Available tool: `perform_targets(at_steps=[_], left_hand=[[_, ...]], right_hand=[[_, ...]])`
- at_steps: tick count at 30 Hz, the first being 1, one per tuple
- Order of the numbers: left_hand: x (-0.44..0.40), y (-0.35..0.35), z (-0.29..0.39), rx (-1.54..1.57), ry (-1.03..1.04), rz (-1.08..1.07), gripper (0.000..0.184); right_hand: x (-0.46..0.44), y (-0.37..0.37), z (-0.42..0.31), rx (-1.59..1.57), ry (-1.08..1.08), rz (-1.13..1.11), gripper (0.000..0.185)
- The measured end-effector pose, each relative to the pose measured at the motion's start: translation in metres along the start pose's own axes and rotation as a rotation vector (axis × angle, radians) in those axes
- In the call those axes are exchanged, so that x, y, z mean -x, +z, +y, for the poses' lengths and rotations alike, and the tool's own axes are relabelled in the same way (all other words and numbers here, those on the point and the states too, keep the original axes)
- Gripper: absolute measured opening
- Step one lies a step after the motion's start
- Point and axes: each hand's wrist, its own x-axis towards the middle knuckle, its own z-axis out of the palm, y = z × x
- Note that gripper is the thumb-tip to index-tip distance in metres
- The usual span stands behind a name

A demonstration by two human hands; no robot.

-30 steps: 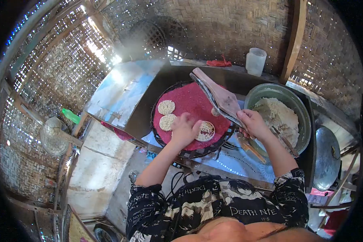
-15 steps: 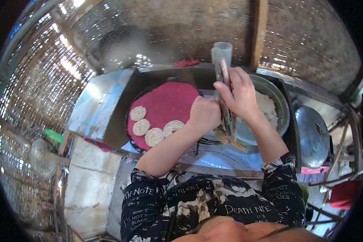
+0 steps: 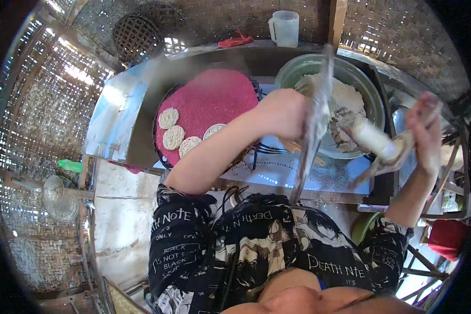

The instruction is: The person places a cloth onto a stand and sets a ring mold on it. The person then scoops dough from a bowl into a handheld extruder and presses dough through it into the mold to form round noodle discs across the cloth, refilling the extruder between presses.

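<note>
My left hand (image 3: 288, 112) is closed on a long flat tool piece (image 3: 322, 99), held edge-on over the green basin's left side. Farther right, my right hand (image 3: 426, 138) grips a blurred wooden piece (image 3: 397, 157) with a white cylinder (image 3: 371, 137) at its left end. Pale dough (image 3: 348, 97) lies in the green basin (image 3: 375, 99), between and behind the two pieces. Several discs of pale strands (image 3: 173, 137) rest on the pink sheet (image 3: 209, 94) on a round dark rack; my left forearm partly covers the row.
A clear pitcher (image 3: 286, 29) and a red bag (image 3: 235, 41) stand on the back ledge. A blue-white panel (image 3: 115, 110) is on the left. Wooden sticks lie by the basin's front edge. Right of the basin is a frame with a red cloth (image 3: 447, 238).
The tool, held together by both hands before, is now in two separate pieces. My right hand has swung right with one, exposing the white cylinder; my left hand holds the other. The view has shifted.
</note>
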Motion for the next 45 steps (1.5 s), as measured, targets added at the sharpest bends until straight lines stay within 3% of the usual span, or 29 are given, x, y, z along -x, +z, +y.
perform_targets(at_steps=[3, 6, 9, 12, 14, 16, 18, 20, 22, 23, 24, 26, 29, 30, 31, 33, 37, 43, 45], left_hand=[[-0.014, 0.03, -0.045, 0.525, 0.112, 0.09, 0.043], [-0.031, 0.046, -0.039, 1.432, 0.239, -0.129, 0.071], [-0.07, 0.074, -0.053, 1.658, 0.582, 0.121, 0.071], [-0.079, 0.06, -0.04, 1.387, 0.831, 0.569, 0.026], [-0.072, 0.051, -0.049, 1.518, 0.749, 0.652, 0.021], [-0.057, 0.048, -0.059, 1.535, 0.528, 0.692, 0.019], [-0.053, 0.048, -0.063, 1.451, 0.443, 0.712, 0.015], [-0.05, 0.05, -0.068, 1.376, 0.377, 0.677, 0.014], [-0.031, 0.043, -0.073, 1.49, 0.151, 0.433, 0.016], [-0.022, 0.04, -0.075, 1.521, 0.073, 0.348, 0.018], [-0.017, 0.041, -0.075, 1.14, -0.007, 0.394, 0.02], [-0.005, 0.038, -0.073, 1.338, -0.086, 0.427, 0.018], [0.007, 0.03, -0.073, 1.074, -0.047, 0.462, 0.021], [0.01, 0.029, -0.074, 1.109, -0.132, 0.403, 0.027], [0.012, 0.031, -0.081, 1.364, -0.189, 0.346, 0.029], [0.011, 0.035, -0.086, 1.593, -0.253, 0.326, 0.03], [0.01, 0.045, -0.093, 1.453, -0.217, 0.392, 0.021], [0.019, 0.046, -0.091, 1.074, -0.253, 0.464, 0.025], [0.019, 0.038, -0.088, 1.084, -0.194, 0.439, 0.025]], right_hand=[[-0.002, -0.011, 0.028, -0.371, -0.086, 0.475, 0.035], [0.004, 0.022, 0.035, -0.617, -0.044, 0.973, 0.019], [0.013, 0.065, 0.063, -0.848, -0.084, 0.786, 0.018], [0.016, 0.103, 0.074, -0.99, -0.031, 0.519, 0.014], [0.011, 0.109, 0.081, -0.861, 0.022, 0.294, 0.018], [0.006, 0.103, 0.143, -0.126, 0.062, -0.064, 0.022], [0.01, 0.096, 0.207, 0.624, -0.008, -0.4, 0.023], [0.01, 0.087, 0.235, 1.008, 0.11, -0.637, 0.024], [0.005, 0.079, 0.248, 1.007, 0.407, -0.763, 0.023], [0.001, 0.069, 0.238, 1.066, 0.319, -0.742, 0.02], [-0.006, 0.057, 0.229, 1.106, 0.304, -0.804, 0.021], [-0.025, 0.031, 0.206, 1.175, 0.276, -0.946, 0.026], [-0.043, 0.008, 0.147, 1.404, 0.136, -0.947, 0.015], [-0.048, 0.009, 0.133, 1.462, 0.119, -0.984, 0.014], [-0.05, 0.013, 0.127, 1.52, 0.1, -1.021, 0.013], [-0.038, 0.025, 0.138, 1.559, 0.139, -1.077, 0.013], [-0.01, 0.041, 0.189, 1.492, 0.071, -1.212, 0.013], [-0.018, 0.048, 0.169, 1.433, 0.109, -1.333, 0.015], [-0.017, 0.053, 0.164, 1.378, 0.13, -1.316, 0.017]])
